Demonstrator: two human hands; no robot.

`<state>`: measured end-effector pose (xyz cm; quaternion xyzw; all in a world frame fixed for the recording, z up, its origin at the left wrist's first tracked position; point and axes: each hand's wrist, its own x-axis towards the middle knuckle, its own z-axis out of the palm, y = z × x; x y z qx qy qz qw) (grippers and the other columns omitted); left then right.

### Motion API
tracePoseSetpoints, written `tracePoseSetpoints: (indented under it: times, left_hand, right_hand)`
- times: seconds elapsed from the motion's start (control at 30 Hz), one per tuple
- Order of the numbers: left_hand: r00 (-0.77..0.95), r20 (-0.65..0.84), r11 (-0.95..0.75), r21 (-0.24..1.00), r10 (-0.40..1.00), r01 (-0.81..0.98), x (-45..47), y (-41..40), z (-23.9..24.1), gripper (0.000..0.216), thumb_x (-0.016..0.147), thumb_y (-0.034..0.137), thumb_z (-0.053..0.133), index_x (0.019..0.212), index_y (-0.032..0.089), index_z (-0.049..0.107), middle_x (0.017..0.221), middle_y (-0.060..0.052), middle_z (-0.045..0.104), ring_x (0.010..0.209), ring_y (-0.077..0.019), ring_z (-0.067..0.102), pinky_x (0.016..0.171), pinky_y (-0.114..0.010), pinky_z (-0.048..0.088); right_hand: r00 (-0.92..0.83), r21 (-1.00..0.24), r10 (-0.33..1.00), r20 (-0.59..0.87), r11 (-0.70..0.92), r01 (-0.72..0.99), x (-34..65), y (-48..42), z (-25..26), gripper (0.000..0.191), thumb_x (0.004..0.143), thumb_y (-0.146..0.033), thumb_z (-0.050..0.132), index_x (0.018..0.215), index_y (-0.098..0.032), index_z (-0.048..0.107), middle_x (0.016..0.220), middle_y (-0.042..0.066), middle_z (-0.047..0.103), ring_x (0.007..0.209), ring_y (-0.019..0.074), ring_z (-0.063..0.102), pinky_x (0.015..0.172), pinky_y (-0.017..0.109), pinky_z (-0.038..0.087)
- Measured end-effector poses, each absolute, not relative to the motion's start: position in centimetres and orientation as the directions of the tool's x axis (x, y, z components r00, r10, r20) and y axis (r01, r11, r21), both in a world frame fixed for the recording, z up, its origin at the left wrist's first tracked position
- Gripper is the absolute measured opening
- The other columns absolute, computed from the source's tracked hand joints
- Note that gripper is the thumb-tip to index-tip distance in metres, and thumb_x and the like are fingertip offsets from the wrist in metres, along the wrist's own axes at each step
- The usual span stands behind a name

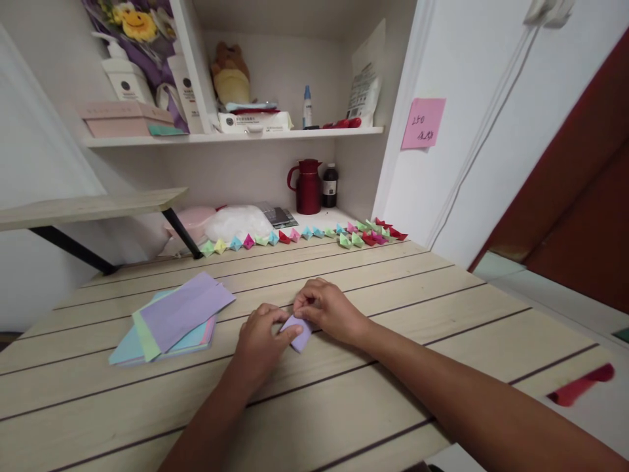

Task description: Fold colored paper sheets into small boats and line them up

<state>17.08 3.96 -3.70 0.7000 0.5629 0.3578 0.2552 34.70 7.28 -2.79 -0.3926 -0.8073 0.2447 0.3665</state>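
Observation:
A small folded piece of purple paper [301, 339] is held between both hands, just over the middle of the wooden table [373, 400]. My left hand [263, 337] grips its left side, thumb on top and fingers at the back edge. At the upper corner, my right hand [330, 309] pinches the paper between thumb and fingertips. Part of the fold lies hidden behind the fingers. Left of my hands is a stack of coloured paper sheets [187, 318], with purple on top and green, blue and pink beneath.
A row of small folded paper boats [248, 242] runs along the table's back edge, bunching up at the right. Behind stand a red jug [308, 189] and a dark bottle [330, 185]. A raised wooden shelf [93, 206] stands at the left. Something red [582, 385] lies off the right edge.

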Motion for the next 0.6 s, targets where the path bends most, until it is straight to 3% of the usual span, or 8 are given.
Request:
tracePoseSetpoints:
  times: [0.1,0.23,0.3,0.43,0.6]
  left_hand:
    - [0.061,0.153,-0.162,0.843,0.986,0.513,17.5,3.9,-3.4,0.017,0.068,0.034,0.064,0.059,0.020,0.066,0.071,-0.002,0.063,0.074,-0.0199,0.059,0.072,-0.031,0.044]
    - [-0.071,0.021,-0.005,0.977,0.997,0.213,17.3,3.5,-2.4,0.025,0.065,0.042,0.070,0.065,0.017,0.069,0.067,-0.001,0.066,0.066,-0.0172,0.058,0.065,-0.026,0.042]
    - [-0.121,-0.016,0.028,0.994,0.993,0.103,17.2,3.2,-2.1,0.029,0.063,0.044,0.073,0.068,0.016,0.071,0.069,-0.002,0.069,0.067,-0.0166,0.059,0.064,-0.025,0.042]
    - [-0.154,-0.026,0.031,0.999,0.988,0.028,17.2,3.0,-1.9,0.030,0.062,0.043,0.075,0.070,0.015,0.073,0.069,-0.003,0.071,0.067,-0.0165,0.061,0.065,-0.026,0.043]
    - [-0.067,-0.057,0.057,0.998,0.996,-0.007,17.3,3.1,-2.1,0.026,0.065,0.041,0.075,0.071,0.015,0.072,0.069,-0.002,0.071,0.067,-0.0158,0.060,0.067,-0.026,0.044]
  right_hand:
    - [-0.394,-0.780,0.819,0.417,0.545,0.308,34.6,6.8,-2.4,0.006,0.080,-0.018,0.064,0.075,-0.018,0.063,0.079,0.001,0.061,0.083,0.0154,0.053,0.079,0.028,0.039]
    - [-0.357,-0.960,0.896,0.264,0.280,-0.006,34.5,6.8,-2.9,0.020,0.089,-0.036,0.054,0.101,-0.020,0.055,0.083,0.000,0.059,0.078,0.0142,0.054,0.073,0.027,0.041]
    - [-0.364,-0.980,0.910,0.201,0.182,-0.084,34.4,7.1,-3.3,0.032,0.084,-0.042,0.061,0.107,-0.020,0.054,0.078,-0.001,0.058,0.075,0.0141,0.054,0.072,0.027,0.041]
    - [-0.399,-0.988,0.907,0.136,0.097,-0.117,33.9,7.2,-3.6,0.038,0.067,-0.042,0.078,0.090,-0.016,0.062,0.072,-0.002,0.057,0.068,0.0125,0.051,0.066,0.025,0.038]
    - [-0.405,-0.994,0.910,0.091,0.058,-0.093,33.7,6.9,-3.4,0.034,0.068,-0.044,0.076,0.069,-0.014,0.060,0.061,-0.003,0.052,0.059,0.0099,0.044,0.060,0.024,0.032]
